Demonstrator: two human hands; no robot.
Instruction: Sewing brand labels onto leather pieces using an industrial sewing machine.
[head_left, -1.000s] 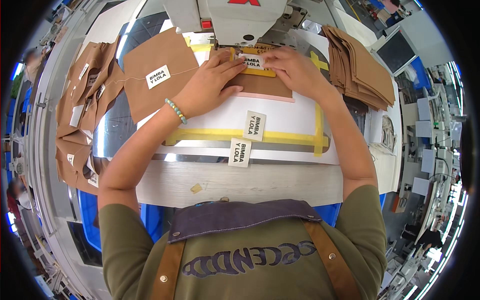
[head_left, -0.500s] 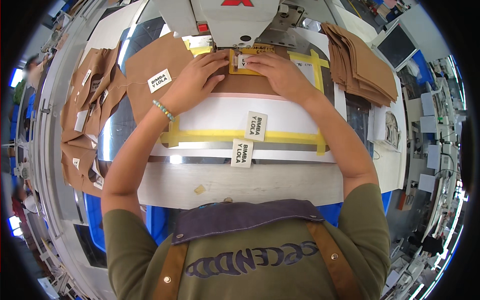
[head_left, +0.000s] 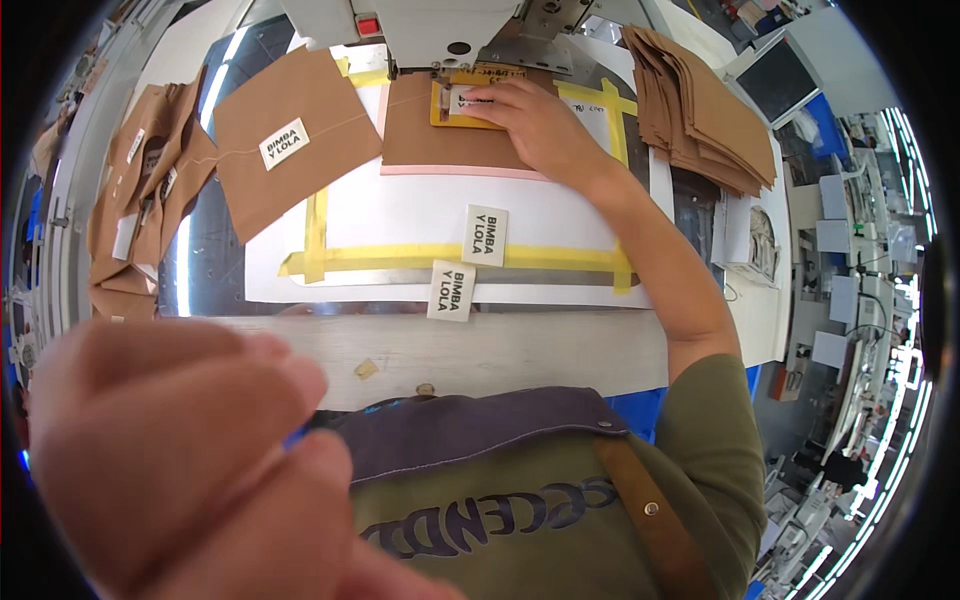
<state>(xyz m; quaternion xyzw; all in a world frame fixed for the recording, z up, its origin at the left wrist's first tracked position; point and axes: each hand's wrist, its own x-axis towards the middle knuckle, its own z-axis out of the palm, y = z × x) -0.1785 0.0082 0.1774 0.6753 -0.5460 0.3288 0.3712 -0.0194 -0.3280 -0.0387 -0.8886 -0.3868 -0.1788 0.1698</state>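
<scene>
Under a white sewing machine head [head_left: 430,30] lies a flat brown panel [head_left: 450,150] with a pink edge strip along its front. On it sits a yellow frame [head_left: 438,115] around a white label [head_left: 458,100]. The outstretched fingers of my right hand [head_left: 545,125] rest on the label and frame. My left hand [head_left: 190,430] looms large and blurred at the lower left, close to the camera, well away from the panel. Its fingers are curled in, with nothing visible in them. A second brown panel with a white label [head_left: 284,144] lies left of the machine, a thread running across it.
Crumpled brown pieces with labels [head_left: 140,190] pile up at the left. A stack of brown panels [head_left: 705,120] lies at the right, with a white box [head_left: 755,240] in front of it. Two loose labels [head_left: 486,235] lie near yellow tape [head_left: 380,258]. A dark monitor [head_left: 785,80] stands far right.
My left hand has left the brown panel and come up close to the camera, its fingers curling. My right hand stays on the label. The whole view has shifted slightly.
</scene>
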